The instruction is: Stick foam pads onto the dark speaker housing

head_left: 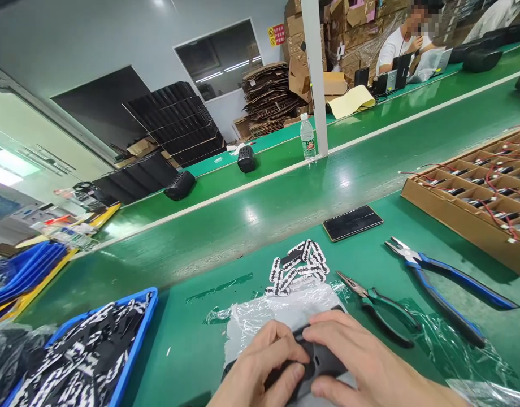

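Both my hands hold one black plastic part (323, 362) low at the bottom middle, over a crinkled clear plastic bag (281, 311). My left hand (260, 367) grips its left end with fingers curled on top. My right hand (362, 362) covers its right side, thumb underneath. Most of the part is hidden by my fingers. Just beyond the bag lies a small pile of black-and-white strips (300, 265).
A blue bin (147, 316) of black-and-white strips sits at the left. Green-handled needle-nose pliers (378, 305) and blue-handled pliers (442, 282) lie to the right. A phone (352, 222), a cardboard tray of wired cells (455, 209), a water bottle (307, 137). A person sits far back right.
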The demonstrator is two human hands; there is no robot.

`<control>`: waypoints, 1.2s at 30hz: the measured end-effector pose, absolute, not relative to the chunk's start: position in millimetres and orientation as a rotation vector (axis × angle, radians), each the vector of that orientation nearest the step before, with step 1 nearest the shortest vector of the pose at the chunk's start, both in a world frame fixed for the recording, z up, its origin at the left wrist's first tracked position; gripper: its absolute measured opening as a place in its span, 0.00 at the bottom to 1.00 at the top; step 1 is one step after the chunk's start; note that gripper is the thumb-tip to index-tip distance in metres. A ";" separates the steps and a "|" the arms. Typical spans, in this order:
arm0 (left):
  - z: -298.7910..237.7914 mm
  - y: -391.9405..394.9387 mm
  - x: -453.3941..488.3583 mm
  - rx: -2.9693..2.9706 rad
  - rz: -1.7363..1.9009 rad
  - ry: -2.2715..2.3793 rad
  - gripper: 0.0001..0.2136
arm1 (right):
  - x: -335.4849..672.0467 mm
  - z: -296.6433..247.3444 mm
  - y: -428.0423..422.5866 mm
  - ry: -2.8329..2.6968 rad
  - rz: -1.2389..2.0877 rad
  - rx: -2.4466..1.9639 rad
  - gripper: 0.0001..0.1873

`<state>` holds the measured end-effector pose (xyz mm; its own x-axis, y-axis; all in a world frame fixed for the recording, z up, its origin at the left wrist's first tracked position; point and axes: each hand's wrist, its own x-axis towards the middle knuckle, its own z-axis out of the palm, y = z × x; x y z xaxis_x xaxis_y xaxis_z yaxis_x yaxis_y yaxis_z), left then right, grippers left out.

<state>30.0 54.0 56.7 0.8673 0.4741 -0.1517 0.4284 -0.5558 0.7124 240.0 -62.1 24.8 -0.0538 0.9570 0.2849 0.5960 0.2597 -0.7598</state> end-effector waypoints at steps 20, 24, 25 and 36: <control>34.6 50.5 31.7 2.429 0.245 0.516 0.07 | 232.8 5.9 -59.4 -1.690 0.527 -1.325 0.20; 33.9 39.3 26.5 2.414 0.369 0.614 0.09 | 222.2 6.3 -54.0 -1.642 0.322 -1.370 0.10; 32.7 35.6 25.5 2.410 0.395 0.677 0.10 | 220.9 7.3 -53.1 -1.643 0.285 -1.391 0.10; 24.7 19.9 5.9 2.647 0.817 0.580 0.08 | 220.5 9.9 -54.8 -1.797 0.095 -1.547 0.09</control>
<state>5.9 19.9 24.7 0.7553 0.4626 0.4643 0.2859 -0.8700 0.4017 220.5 -54.8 9.9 0.0117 0.8763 0.4816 0.8206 0.2669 -0.5054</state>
